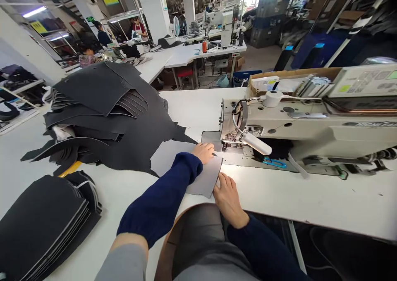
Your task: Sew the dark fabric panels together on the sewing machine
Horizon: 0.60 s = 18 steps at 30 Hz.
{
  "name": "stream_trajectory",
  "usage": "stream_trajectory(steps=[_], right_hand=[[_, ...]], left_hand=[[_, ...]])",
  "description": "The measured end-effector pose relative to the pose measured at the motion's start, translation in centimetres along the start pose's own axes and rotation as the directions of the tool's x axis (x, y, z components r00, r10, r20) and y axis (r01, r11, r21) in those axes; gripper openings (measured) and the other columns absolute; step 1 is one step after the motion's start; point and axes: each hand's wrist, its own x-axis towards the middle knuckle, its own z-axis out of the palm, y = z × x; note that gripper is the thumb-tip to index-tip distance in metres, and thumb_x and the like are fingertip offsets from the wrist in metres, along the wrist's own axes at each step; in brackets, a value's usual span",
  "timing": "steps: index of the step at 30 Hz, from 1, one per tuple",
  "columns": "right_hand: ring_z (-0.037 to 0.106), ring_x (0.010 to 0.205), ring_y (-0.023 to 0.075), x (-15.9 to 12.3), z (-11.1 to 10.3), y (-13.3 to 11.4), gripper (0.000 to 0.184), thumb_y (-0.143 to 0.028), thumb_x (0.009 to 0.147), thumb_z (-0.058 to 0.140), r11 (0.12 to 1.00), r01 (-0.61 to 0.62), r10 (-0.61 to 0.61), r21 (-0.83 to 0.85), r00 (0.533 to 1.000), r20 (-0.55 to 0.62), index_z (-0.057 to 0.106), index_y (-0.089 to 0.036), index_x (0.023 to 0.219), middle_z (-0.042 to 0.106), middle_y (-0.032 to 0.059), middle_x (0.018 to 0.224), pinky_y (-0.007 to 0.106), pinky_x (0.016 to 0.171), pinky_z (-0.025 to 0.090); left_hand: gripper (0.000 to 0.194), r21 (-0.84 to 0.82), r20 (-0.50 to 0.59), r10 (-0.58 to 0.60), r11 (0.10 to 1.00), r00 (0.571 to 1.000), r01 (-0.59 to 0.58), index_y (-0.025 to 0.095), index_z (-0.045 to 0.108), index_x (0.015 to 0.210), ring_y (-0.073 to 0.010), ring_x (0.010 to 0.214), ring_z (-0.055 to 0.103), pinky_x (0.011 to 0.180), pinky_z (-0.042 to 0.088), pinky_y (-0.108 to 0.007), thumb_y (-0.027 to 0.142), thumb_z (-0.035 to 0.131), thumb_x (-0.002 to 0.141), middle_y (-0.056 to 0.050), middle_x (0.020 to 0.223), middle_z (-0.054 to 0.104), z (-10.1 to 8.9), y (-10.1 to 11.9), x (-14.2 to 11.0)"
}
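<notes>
A grey fabric panel (203, 182) with a dark edge lies on the white table in front of the sewing machine (310, 128). My left hand (203, 152) is closed on the panel's far part, just left of the needle area, its fingertips pressed together. Lower down, my right hand (228, 198) holds the panel's right edge between thumb and fingers. The panel's left part reaches toward a large pile of dark fabric pieces (145, 128), whose pointed tip comes close to my left hand. What lies under my fingers is hidden.
A stack of dark curved panels (40, 219) sits at the near left. On the machine bed lies a blue clip-like tool (274, 162). Behind the machine stands a cardboard box (260, 82) with papers. Other sewing tables (186, 55) and people are farther back.
</notes>
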Motion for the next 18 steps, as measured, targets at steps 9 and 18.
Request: stream_trajectory(steps=[9, 18], right_hand=[[0.021, 0.134, 0.0388, 0.4, 0.2, -1.5, 0.022, 0.000, 0.074, 0.046, 0.991, 0.039, -0.030, 0.125, 0.997, -0.068, 0.066, -0.011, 0.076, 0.035, 0.0138, 0.143, 0.056, 0.101, 0.035], [0.026, 0.135, 0.0288, -2.6, -0.2, 2.3, 0.026, 0.003, 0.078, 0.040, 0.929, 0.168, -0.142, 0.329, 0.985, -0.101, 0.059, -0.013, 0.069, 0.045, 0.0164, 0.131, 0.043, 0.105, 0.042]], left_hand=[[0.017, 0.078, 0.028, 0.041, 0.996, 0.999, -0.043, 0.016, 0.058, 0.094, -0.0231, 0.096, 0.048, 0.075, 0.036, -0.034, 0.030, 0.051, 0.090, -0.009, 0.099, 0.055, -0.4, -0.5, 0.9], [0.021, 0.027, 0.080, 0.033, 0.999, 0.996, -0.035, 0.016, 0.057, 0.096, -0.0200, 0.091, 0.051, 0.075, 0.034, -0.033, 0.031, 0.043, 0.095, -0.006, 0.097, 0.060, -0.3, 1.7, 1.3]])
